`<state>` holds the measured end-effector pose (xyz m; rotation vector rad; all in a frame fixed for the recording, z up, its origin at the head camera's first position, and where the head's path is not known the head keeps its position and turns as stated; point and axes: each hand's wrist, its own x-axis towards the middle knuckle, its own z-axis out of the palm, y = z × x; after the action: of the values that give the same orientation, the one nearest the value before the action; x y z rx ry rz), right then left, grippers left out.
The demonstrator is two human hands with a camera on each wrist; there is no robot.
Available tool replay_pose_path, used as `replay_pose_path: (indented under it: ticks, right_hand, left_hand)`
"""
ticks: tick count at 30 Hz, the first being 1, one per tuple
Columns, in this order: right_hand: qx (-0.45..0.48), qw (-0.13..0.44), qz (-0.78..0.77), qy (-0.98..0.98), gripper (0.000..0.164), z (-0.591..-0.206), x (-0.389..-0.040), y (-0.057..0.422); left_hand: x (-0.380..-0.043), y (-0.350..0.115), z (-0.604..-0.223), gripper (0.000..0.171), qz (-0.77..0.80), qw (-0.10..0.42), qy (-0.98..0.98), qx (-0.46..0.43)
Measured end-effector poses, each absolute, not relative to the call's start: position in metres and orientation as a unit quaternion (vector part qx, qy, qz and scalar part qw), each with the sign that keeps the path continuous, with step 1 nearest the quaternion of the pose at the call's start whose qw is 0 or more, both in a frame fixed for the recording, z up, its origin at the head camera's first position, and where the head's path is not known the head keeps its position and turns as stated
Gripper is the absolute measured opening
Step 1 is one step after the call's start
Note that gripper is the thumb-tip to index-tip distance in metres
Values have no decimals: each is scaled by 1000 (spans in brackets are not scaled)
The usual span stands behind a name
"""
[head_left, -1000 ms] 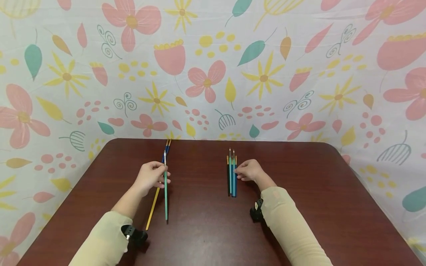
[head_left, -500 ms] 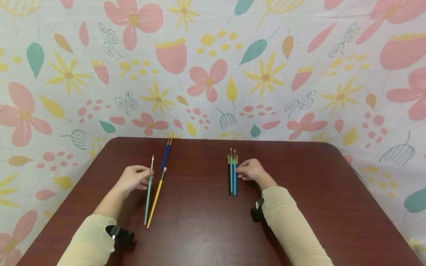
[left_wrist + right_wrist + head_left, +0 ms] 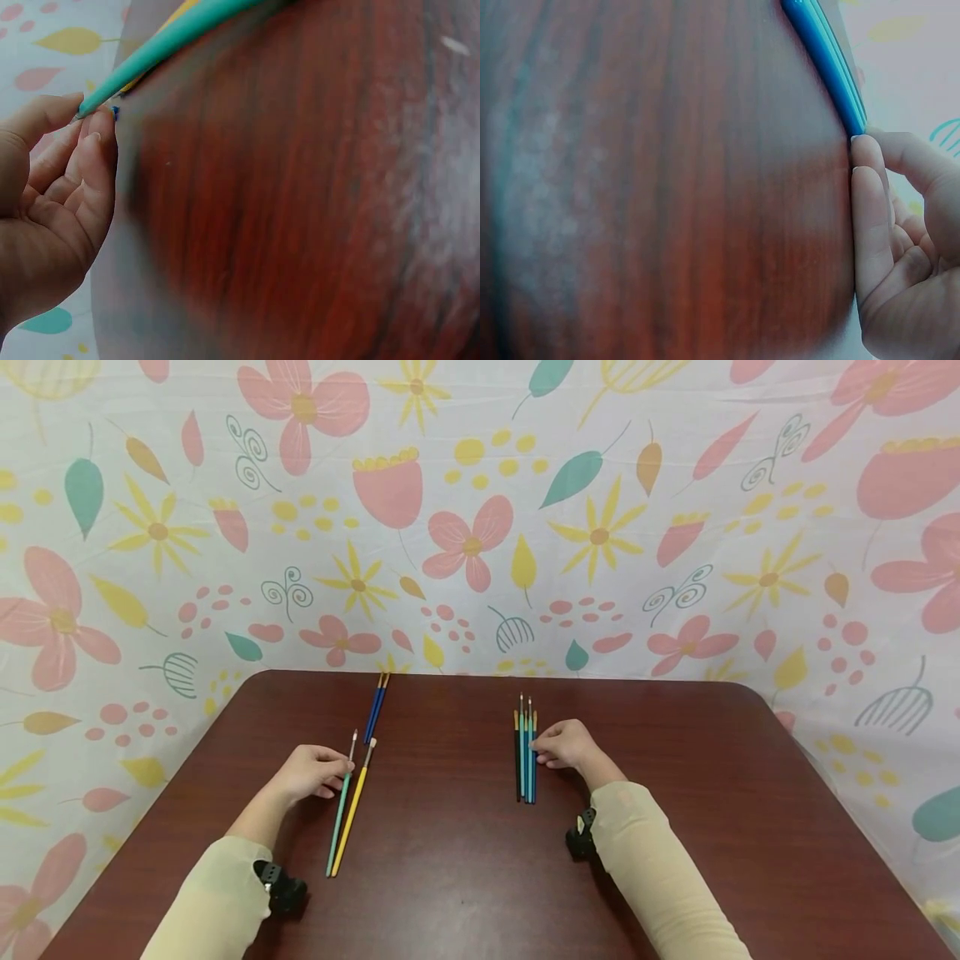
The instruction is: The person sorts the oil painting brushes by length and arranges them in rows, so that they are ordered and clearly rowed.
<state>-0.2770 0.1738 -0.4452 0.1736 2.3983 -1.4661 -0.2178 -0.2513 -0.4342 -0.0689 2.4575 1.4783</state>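
I see a green paintbrush (image 3: 339, 818), a yellow brush (image 3: 352, 810), two blue brushes (image 3: 372, 714) and a brush cluster (image 3: 523, 760) in black, teal and blue. My feed shows the desk (image 3: 450, 827) reddish-brown with dark grain, the white backdrop (image 3: 495, 468) bearing pink and yellow flowers (image 3: 471, 545) and teal leaves (image 3: 572, 481).

pale glare on the tabletop (image 3: 457, 902)

Indoor tabletop station, room type undetermined; evidence: reddish-brown wood-grain table (image 3: 450, 827), bordered behind and at sides by floral-print cloth (image 3: 480, 602).
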Motion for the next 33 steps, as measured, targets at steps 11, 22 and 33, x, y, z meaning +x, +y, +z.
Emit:
replay_pose_path:
  ticks: [11, 22, 33]
  right_hand:
    - [60, 163, -519, 837, 27, -445, -276, 172]
    - [61, 161, -517, 839, 27, -445, -277, 174]
    - [62, 163, -518, 837, 27, -443, -276, 174]
  left_hand:
    - [-221, -246, -442, 36, 478, 107, 871, -34]
    - [-218, -240, -443, 33, 484, 89, 869, -50]
    - [-219, -237, -450, 31, 472, 68, 877, -63]
